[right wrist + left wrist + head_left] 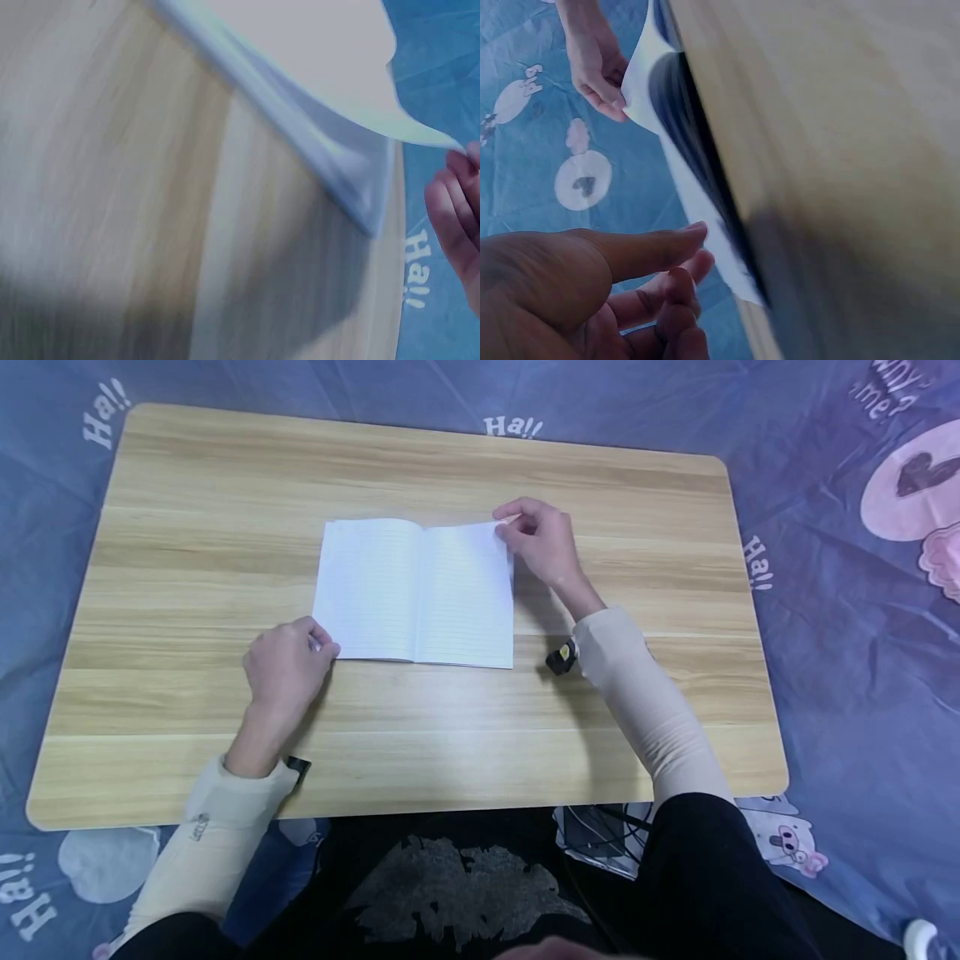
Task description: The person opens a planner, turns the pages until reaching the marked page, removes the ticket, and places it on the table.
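A: Start at the left. How does the left hand (283, 667) lie?

B: It rests on the tabletop (187, 543) at the near left corner of the notebook (417, 591), knuckles up, fingers curled, thumb and fingertips touching the edge of the left page. From the left wrist view the fingers (660, 251) look loosely bent, close to the page edge; whether they actually pinch the paper I cannot tell. The forearm runs back toward the body in a cream sleeve (202, 852).

A: And the notebook?

B: Open flat near the middle of the tabletop, two lined white pages showing, spine running away from the person.

A: The right hand (542, 542)?

B: It is at the far right corner of the notebook, fingers curled, pinching the corner of the right page and lifting it a little; the right wrist view shows that page (352, 82) curling up off the stack. A small black device (561, 657) sits at that wrist.

A: The surroundings?

B: A light wood-grain tabletop with rounded corners, standing on a blue cloth (847, 635) printed with "Ha!!" and pink cartoon figures. Dark cables (600, 827) lie by the person's right knee.
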